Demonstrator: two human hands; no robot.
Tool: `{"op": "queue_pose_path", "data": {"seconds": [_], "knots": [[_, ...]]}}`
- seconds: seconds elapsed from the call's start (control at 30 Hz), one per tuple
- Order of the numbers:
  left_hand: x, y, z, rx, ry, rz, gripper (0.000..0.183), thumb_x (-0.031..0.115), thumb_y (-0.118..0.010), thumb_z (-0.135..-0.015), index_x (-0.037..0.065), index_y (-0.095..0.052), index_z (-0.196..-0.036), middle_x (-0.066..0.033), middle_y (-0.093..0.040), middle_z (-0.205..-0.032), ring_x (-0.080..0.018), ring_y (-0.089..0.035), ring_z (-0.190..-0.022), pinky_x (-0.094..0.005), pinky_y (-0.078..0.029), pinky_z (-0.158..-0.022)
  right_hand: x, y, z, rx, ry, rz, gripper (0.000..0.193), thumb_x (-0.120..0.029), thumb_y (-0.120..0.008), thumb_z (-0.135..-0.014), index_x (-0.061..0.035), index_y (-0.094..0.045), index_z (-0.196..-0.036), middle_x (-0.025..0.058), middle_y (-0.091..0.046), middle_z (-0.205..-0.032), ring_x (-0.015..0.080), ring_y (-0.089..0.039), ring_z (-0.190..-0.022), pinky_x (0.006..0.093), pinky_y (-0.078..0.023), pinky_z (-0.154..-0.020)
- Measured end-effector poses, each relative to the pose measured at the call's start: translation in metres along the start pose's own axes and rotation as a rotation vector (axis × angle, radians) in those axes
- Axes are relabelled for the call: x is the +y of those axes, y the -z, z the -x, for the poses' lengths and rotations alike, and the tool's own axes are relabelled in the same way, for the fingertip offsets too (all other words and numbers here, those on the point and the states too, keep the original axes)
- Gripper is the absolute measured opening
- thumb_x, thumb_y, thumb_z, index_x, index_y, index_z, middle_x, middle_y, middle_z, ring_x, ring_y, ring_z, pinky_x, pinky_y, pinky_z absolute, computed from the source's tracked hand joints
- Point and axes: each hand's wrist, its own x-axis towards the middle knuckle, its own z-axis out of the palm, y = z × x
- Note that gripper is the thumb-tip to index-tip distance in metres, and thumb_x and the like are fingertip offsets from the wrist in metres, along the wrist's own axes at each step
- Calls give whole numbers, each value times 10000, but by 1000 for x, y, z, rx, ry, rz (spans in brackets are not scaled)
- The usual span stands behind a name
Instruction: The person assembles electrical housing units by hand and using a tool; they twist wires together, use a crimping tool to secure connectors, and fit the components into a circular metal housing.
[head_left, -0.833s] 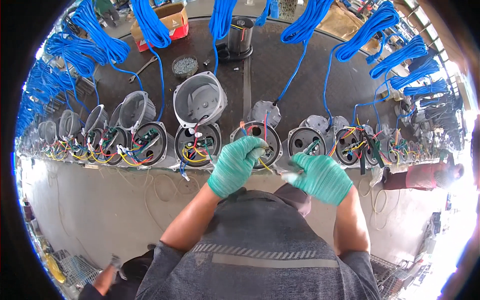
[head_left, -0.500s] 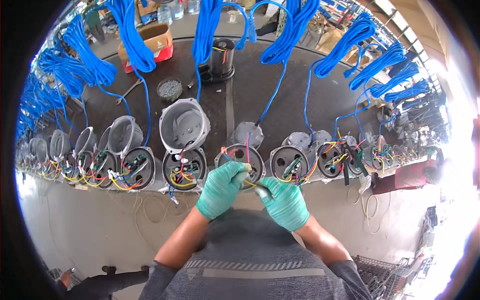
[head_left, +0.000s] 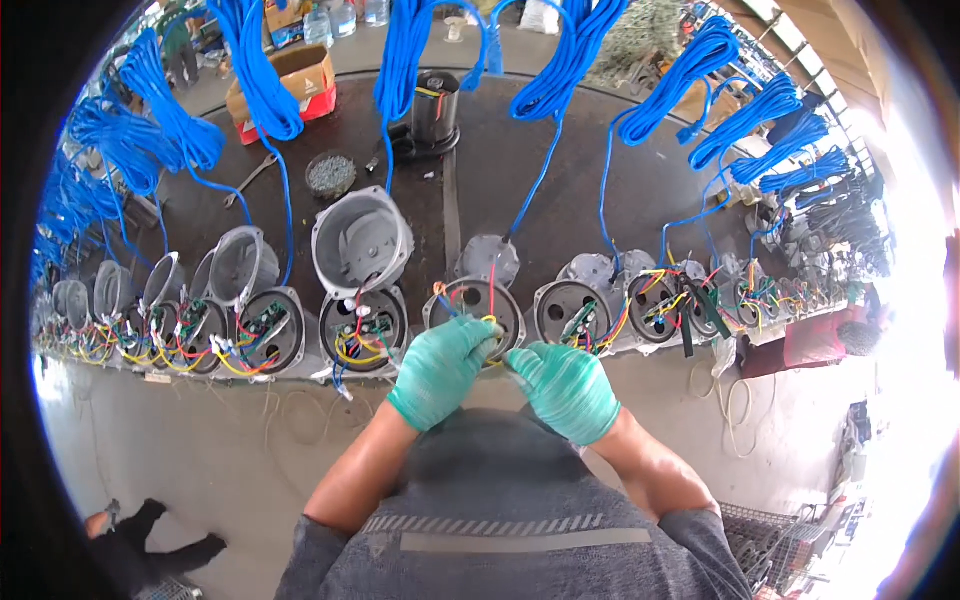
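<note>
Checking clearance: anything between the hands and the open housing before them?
Nothing visible. The left hand and right hand overlap the housing at its near edge in view; a red wire rises just beyond the left.

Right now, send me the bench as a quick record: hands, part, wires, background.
left hand: green glove, fingertips at the wires, exact grip hidden
right hand: green glove, fingertips close beside the left's
part: open round metal housing, partly covered by the left hand
wires: red wire, upright; yellow wire by left fingertips
background: blue cable bundles, wrench, cardboard box
</note>
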Motion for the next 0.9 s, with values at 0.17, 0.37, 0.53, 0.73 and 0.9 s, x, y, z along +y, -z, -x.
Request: {"op": "queue_pose_path", "data": {"seconds": [0.17,0.37,0.53,0.73,0.9], "knots": [[3,-2,-2,24,-45,-72,179,98,-726,-968,44,-776,-1131,-171,-772,-1045,-365,-754,-927,-424,-604,-806,6,-3,8,81,45,116,221,-99,-684,-909,-91,-733,-1125,98,-691,-853,297,-701,-708,419,-547,-584],[6,0,-2,11,15,-98,192,98,-744,-953,51,-776,-1137,-171,-776,-1050,-360,-759,-921,-419,-610,-795,8,4,-8,183,105,126,289,-90,-710,-882,-97,-755,-1168,85,-687,-846,285,-693,-720,416,-546,-596],[14,6,-5,-85,26,-225,183,104,-748,-946,52,-768,-1120,-166,-774,-1027,-367,-755,-899,-434,-608,-779,14,-1,-13,79,95,214,533,-216,-873,-718,-117,-745,-1225,64,-703,-911,287,-701,-759,409,-561,-652],[9,4,0,-52,25,-166,192,111,-739,-956,59,-753,-1140,-164,-768,-1034,-374,-750,-911,-437,-605,-777,10,-6,-18,44,25,160,327,-173,-775,-812,-91,-706,-1121,91,-694,-897,301,-723,-777,428,-559,-642],[16,12,-3,-87,67,2,210,103,-723,-975,31,-727,-1172,-178,-760,-1082,-401,-743,-957,-438,-602,-815,6,-19,-17,52,-87,103,226,-199,-801,-892,-94,-704,-1068,101,-702,-910,331,-722,-747,434,-569,-631]]}}
